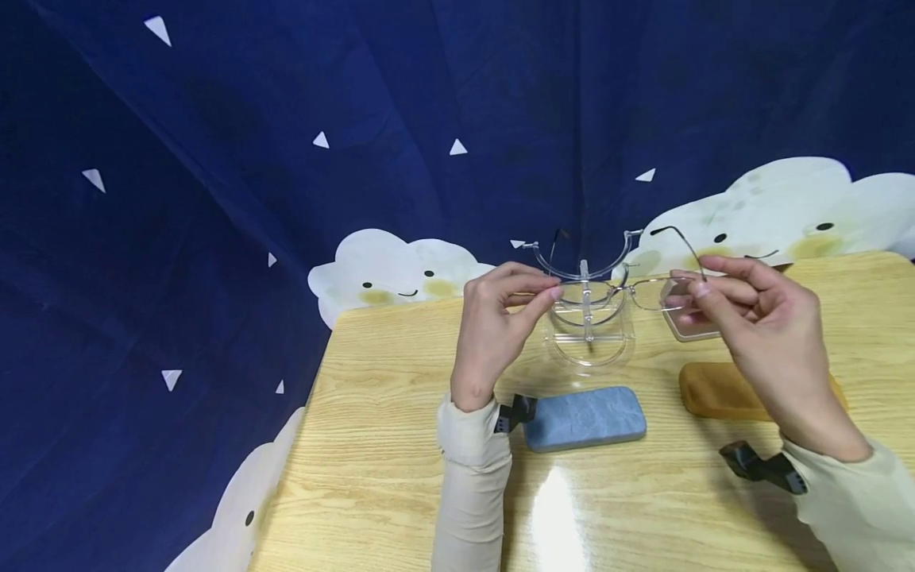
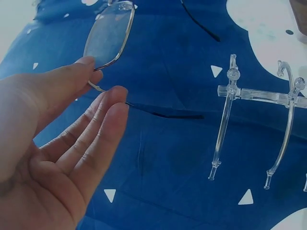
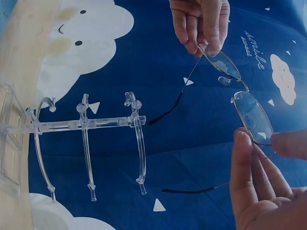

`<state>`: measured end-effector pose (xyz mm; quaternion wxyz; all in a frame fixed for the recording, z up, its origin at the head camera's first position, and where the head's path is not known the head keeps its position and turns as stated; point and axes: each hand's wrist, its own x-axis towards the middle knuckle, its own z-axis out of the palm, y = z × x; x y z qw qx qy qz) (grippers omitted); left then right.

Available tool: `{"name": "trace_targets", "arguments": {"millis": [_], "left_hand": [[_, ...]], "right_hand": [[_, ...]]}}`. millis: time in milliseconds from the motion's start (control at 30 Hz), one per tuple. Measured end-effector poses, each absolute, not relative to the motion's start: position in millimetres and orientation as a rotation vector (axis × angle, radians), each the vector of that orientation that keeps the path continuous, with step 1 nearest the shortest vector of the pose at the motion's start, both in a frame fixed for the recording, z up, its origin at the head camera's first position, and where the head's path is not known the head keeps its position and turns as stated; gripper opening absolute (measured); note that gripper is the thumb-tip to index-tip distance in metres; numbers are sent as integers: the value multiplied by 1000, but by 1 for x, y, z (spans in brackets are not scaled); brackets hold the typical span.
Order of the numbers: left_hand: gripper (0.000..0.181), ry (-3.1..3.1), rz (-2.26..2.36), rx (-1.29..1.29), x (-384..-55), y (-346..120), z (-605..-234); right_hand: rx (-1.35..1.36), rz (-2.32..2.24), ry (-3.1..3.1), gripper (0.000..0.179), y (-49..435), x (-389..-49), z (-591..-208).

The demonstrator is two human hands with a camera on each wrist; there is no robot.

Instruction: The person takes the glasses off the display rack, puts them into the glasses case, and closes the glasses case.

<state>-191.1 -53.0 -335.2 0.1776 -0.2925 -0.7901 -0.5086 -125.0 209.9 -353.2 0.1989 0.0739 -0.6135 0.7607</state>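
Note:
A pair of thin metal-rimmed eyeglasses (image 1: 649, 294) is held up between both hands, its dark-tipped temples unfolded and pointing away from the person. My left hand (image 1: 502, 322) pinches one outer end of the frame with thumb and fingers. At the other end, my right hand (image 1: 768, 318) pinches the corner by the hinge. Just behind the glasses stands a clear plastic display stand (image 1: 588, 338) with several curved tiers; in the right wrist view the temple tips point toward its upper end. The stand (image 3: 108, 123) bears no glasses in that view.
A blue glasses case (image 1: 586, 419) lies on the wooden table (image 1: 386, 445) in front of the stand. An orange-brown case (image 1: 715, 389) lies partly beneath the right hand. A pale-rimmed flat object (image 1: 696, 334) sits behind that hand. Dark blue cloth (image 1: 429, 79) hangs behind.

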Motion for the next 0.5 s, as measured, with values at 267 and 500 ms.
{"name": "trace_targets", "arguments": {"millis": [267, 500], "left_hand": [[14, -2219, -1447, -817, -194, -51, -336], [15, -2238, -1408, -806, -194, -50, -337]], "right_hand": [[206, 2082, -1768, 31, 212, -126, -352], [227, 2139, -1722, 34, 212, -125, -351]]}}
